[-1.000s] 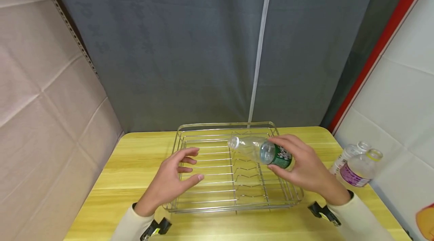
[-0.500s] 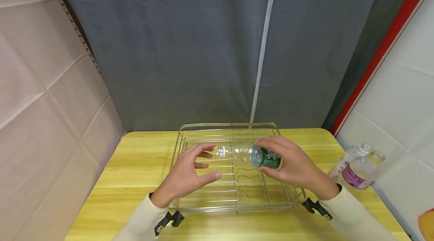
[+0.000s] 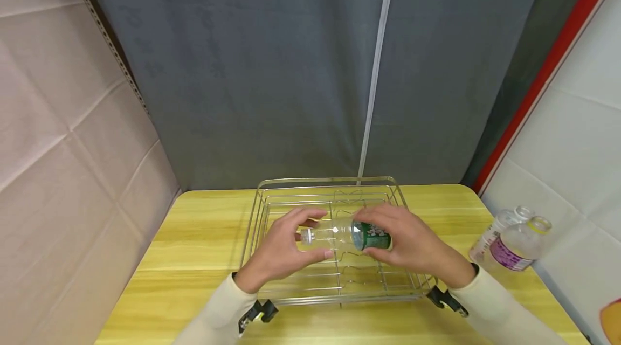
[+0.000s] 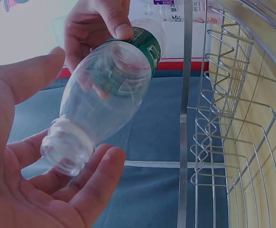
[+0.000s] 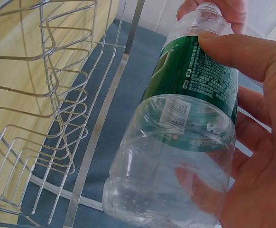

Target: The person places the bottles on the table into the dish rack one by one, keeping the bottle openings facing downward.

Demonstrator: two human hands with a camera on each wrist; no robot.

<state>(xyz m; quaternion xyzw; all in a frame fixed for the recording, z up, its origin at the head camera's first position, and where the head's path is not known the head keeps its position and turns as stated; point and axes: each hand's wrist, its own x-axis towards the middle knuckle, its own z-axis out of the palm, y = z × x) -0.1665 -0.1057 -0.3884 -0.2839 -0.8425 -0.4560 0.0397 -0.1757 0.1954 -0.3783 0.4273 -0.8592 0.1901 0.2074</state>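
Observation:
A clear plastic bottle [image 3: 335,233] with a green label lies nearly level above the wire rack [image 3: 339,297]. My right hand [image 3: 407,237] grips it around the label, thumb on one side and fingers on the other. In the left wrist view, the clear neck of the bottle [image 4: 105,85] points into the space between the thumb and spread fingers of my left hand [image 3: 286,248]. Those fingers are loosely bent around the neck; firm contact is not visible. The right wrist view shows the label [image 5: 190,76] and the wide, clear base end close up.
Two more clear bottles stand at the right of the table: one with a purple label [image 3: 509,253], and one with a whitish label [image 3: 485,240] behind it. A grey curtain [image 3: 271,91] hangs at the back, with pale cloth walls at both sides.
My right hand has brought the bottle leftward and a little nearer, turning it almost level. My left hand has moved right, so the neck now sits between its thumb and fingers.

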